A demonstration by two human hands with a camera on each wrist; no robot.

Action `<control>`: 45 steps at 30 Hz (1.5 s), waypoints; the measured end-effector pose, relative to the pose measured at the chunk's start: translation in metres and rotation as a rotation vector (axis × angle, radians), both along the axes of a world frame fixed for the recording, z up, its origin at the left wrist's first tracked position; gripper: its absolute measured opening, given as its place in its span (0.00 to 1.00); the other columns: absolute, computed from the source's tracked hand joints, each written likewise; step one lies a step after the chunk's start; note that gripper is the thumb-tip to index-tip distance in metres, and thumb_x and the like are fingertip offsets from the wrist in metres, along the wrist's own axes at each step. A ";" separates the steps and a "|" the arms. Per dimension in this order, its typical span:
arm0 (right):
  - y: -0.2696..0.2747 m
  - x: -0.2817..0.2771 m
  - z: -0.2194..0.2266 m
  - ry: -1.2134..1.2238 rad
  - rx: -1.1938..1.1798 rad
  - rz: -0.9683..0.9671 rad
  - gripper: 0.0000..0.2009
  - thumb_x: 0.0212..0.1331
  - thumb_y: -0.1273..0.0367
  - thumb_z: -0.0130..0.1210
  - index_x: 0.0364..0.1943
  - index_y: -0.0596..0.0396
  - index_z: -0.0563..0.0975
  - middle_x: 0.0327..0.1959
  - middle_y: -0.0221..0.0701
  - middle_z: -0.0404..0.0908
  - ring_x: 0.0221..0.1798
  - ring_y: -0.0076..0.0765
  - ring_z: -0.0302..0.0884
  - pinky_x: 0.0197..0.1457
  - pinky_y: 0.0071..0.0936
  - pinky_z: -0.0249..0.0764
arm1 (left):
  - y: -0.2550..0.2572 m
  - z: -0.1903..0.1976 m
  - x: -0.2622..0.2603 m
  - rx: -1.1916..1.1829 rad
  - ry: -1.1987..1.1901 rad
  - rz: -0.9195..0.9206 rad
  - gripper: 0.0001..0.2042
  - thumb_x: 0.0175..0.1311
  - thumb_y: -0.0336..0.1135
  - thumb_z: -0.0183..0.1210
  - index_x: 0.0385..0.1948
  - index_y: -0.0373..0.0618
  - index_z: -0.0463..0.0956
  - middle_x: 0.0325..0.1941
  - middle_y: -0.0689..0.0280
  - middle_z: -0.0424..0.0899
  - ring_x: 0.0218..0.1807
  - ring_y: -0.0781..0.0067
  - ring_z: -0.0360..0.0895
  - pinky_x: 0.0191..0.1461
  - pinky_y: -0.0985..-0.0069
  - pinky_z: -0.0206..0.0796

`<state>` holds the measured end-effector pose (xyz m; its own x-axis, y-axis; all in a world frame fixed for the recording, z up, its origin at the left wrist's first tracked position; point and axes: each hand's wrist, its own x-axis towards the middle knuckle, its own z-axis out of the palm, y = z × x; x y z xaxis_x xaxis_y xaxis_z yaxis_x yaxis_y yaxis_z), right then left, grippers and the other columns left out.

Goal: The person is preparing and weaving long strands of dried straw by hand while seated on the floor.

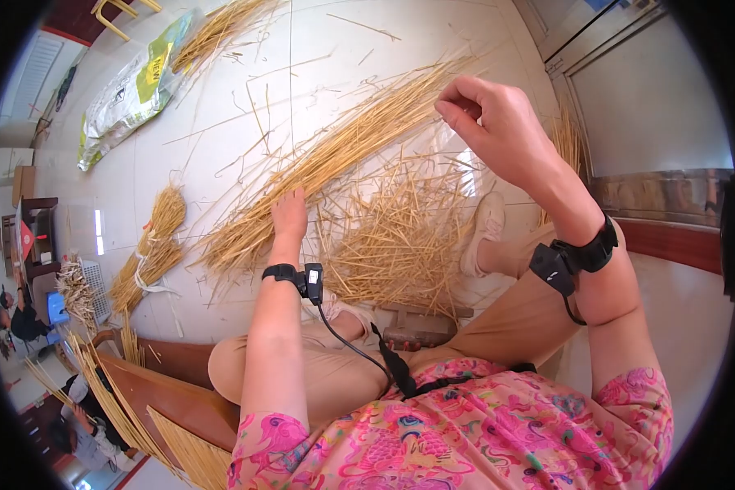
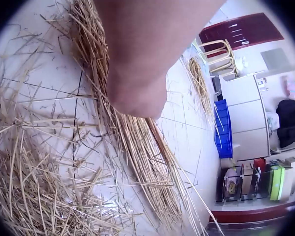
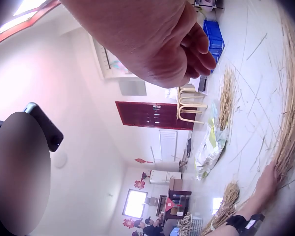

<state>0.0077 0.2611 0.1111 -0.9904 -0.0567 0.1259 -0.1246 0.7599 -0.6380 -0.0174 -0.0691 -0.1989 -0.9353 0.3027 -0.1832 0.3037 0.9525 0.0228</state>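
A long bundle of straw (image 1: pixel 351 147) lies slantwise across the tiled floor. My left hand (image 1: pixel 290 214) is at its near left part, fingers bent over the stalks; the fingertips are hidden in the left wrist view, where the straw stalks (image 2: pixel 142 157) run out from under the hand. Above the bundle's far right end is my raised right hand (image 1: pixel 498 122), its fingers loosely curled and thumb close to the forefinger. Nothing shows between the fingers of the right hand (image 3: pixel 172 49) in the right wrist view. A heap of loose, short straw (image 1: pixel 400 237) lies between the bundle and my feet.
A tied straw bundle (image 1: pixel 151 245) lies at the left. Beyond it are a white-and-green sack (image 1: pixel 135 102) and more straw (image 1: pixel 220 33). A wooden board (image 1: pixel 163 392) stands by my left knee, a metal-framed door (image 1: pixel 661 106) at the right. Other people (image 1: pixel 90 416) are at far left.
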 end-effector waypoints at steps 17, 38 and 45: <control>-0.007 -0.007 0.002 -0.035 0.054 0.005 0.06 0.55 0.71 0.55 0.31 0.61 0.77 0.19 0.39 0.76 0.20 0.39 0.73 0.26 0.30 0.68 | -0.008 -0.040 -0.004 0.210 0.086 0.169 0.13 0.51 0.29 0.61 0.37 0.43 0.70 0.43 0.57 0.69 0.48 0.54 0.69 0.49 0.61 0.65; -0.009 -0.006 0.001 -0.025 0.083 0.002 0.05 0.54 0.71 0.56 0.29 0.60 0.77 0.20 0.38 0.77 0.21 0.40 0.74 0.26 0.30 0.70 | 0.013 -0.052 -0.013 0.326 0.025 0.186 0.06 0.53 0.30 0.59 0.30 0.41 0.73 0.40 0.56 0.70 0.43 0.51 0.72 0.44 0.60 0.67; -0.006 -0.009 -0.002 -0.003 0.095 0.015 0.06 0.55 0.71 0.55 0.30 0.60 0.77 0.20 0.38 0.77 0.21 0.41 0.75 0.27 0.31 0.70 | 0.003 -0.027 -0.028 0.687 0.022 -0.035 0.04 0.56 0.28 0.57 0.33 0.42 0.75 0.31 0.60 0.76 0.36 0.59 0.74 0.39 0.67 0.67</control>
<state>-0.0008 0.2547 0.1089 -0.9898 -0.0832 0.1161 -0.1346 0.8148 -0.5639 -0.0459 -0.0662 -0.2262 -0.9243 0.3733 0.0797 0.3410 0.7136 0.6119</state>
